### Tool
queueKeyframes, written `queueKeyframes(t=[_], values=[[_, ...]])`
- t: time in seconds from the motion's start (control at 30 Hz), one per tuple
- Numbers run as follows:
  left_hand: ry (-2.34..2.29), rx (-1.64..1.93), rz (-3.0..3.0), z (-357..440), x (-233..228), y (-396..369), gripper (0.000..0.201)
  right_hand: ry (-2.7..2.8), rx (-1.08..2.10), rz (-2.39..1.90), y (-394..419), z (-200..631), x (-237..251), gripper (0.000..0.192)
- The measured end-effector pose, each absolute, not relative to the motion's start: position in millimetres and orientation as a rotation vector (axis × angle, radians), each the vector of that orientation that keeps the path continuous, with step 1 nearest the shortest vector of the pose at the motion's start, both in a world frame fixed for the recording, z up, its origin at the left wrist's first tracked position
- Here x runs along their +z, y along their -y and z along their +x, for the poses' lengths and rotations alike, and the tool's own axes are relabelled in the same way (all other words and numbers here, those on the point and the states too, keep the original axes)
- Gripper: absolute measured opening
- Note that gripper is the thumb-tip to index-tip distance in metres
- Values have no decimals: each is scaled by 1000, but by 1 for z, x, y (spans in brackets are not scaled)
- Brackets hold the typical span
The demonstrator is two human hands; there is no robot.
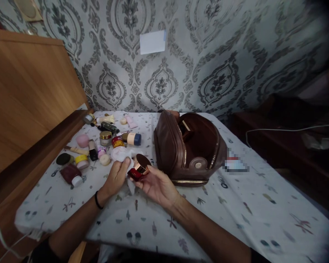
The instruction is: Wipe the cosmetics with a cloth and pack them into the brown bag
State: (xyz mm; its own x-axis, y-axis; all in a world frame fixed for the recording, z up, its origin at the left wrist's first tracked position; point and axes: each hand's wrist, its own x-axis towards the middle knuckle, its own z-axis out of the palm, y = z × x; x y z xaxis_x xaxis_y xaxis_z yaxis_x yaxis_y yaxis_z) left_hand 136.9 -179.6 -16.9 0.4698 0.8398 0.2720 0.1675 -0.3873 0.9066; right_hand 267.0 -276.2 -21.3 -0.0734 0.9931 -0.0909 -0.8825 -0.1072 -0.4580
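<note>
The right hand (160, 188) grips a dark red jar (139, 168) by its side and coppery lid, holding it up over the patterned cloth of the bench (145, 215), just in front and to the left of an open brown bag (175, 153). The left hand (116, 179) pinches a crumpled white sheet, perhaps a wipe (131, 185), against the jar, though the fingers hide much of that contact. Farther left lie a pink sponge (82, 140), a gold-lidded jar (105, 138) and a dark bottle with a white cap (71, 174).
</note>
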Motion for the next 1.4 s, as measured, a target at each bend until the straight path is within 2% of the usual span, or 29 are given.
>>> queueKeyframes(t=[0.13, 0.23, 0.43, 0.6, 0.7, 0.8, 0.87, 1.07, 1.2, 1.4], values=[[-681, 1015, 2013, 137, -17, 177, 37, 237, 1582, -365, 276, 266, -22, 24], [-477, 968, 2208, 136, -22, 174, 30, 192, 1556, -338, 275, 268, -24, 22], [-385, 1052, 2335, 133, -34, 165, 32, 261, 1636, -362, 277, 267, -21, 26], [-386, 1260, 2297, 135, -29, 166, 35, 258, 1703, -392, 277, 264, -20, 32], [-292, 1198, 2403, 135, -28, 167, 38, 251, 1686, -399, 276, 262, -21, 35], [-336, 987, 2508, 137, -28, 169, 56, 257, 1659, -422, 276, 260, -22, 35], [-396, 929, 2493, 138, -27, 170, 60, 260, 1661, -452, 277, 259, -21, 32], [-361, 916, 2127, 133, -11, 169, 46, 256, 1717, -478, 276, 263, -18, 45], [-404, 829, 1902, 132, -10, 174, 37, 242, 1650, -507, 276, 265, -21, 35], [-743, 982, 1991, 133, -18, 172, 46, 293, 1676, -526, 278, 261, -24, 40]])
